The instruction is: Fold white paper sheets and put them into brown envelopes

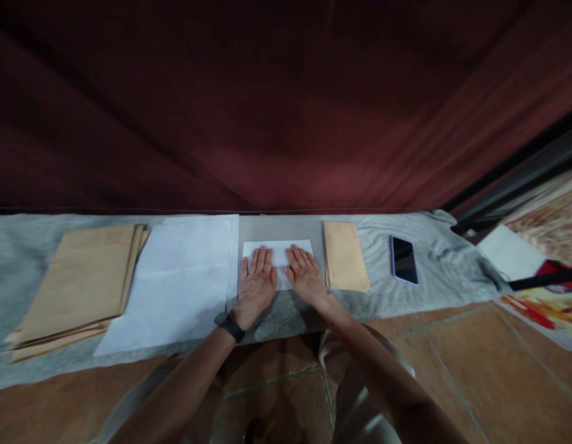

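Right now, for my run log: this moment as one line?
left hand: flat on folded white sheet | right hand: flat on it | brown envelope: right

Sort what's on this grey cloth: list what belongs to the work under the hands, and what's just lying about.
In hand:
left hand and right hand, both flat on the small folded white paper sheet
stack of large white paper sheets
single tan paper envelope
pile of large brown paper envelopes

Lying about:
black smartphone with lilac edge
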A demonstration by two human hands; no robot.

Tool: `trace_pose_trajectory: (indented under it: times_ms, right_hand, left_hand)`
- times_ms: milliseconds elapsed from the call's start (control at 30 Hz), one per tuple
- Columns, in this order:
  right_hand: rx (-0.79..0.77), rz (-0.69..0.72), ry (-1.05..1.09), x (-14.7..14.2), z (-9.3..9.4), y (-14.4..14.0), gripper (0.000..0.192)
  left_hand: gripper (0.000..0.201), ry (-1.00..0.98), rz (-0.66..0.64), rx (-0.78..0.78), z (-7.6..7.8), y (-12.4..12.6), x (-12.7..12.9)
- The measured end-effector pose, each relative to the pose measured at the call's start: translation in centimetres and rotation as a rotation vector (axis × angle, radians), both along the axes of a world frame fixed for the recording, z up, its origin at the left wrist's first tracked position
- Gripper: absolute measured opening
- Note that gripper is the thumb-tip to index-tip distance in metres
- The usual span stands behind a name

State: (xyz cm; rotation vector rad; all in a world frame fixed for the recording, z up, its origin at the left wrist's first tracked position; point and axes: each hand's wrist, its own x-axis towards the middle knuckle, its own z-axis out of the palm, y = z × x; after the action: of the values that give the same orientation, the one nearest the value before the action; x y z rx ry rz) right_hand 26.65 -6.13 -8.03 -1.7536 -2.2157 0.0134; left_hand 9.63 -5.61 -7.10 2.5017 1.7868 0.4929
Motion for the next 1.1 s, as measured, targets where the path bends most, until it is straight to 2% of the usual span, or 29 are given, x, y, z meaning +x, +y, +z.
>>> trace_pose_trajectory:
  times_ms: [200,367,500,633,833,1100]
  right_hand:
    - [0.006,-0.032,-0.018,0.5,0.0,0.1,0.053]
    - [-0.015,-0.060,-0.013,0.1,0.7,0.2,0.053]
    - [-0.054,-0.085,-0.010,-0.4,1.6,0.5,0.051]
    - [-0.071,-0.074,0.028,-1.0,2.1,1.1,0.050]
    - [-0.067,0.047,0.080,-2.2,1.3,1.6,0.050]
    - [0.009,0.020,0.029,-1.4,0.2,1.0,0.051]
  left_hand:
    - [0.057,0.015,0.037,-0.003,0.7,0.5,0.1]
    - [0.055,-0.011,0.060,0.058,1.5,1.8,0.9]
    - [0.055,-0.029,0.014,0.076,1.0,2.7,1.5]
    - [0.057,-0.011,-0.028,0.030,0.3,2.9,1.6]
    - [0.059,0.003,-0.040,-0.003,-0.2,2.8,1.2]
    - [0.059,-0.005,0.009,0.038,-0.3,2.5,0.8]
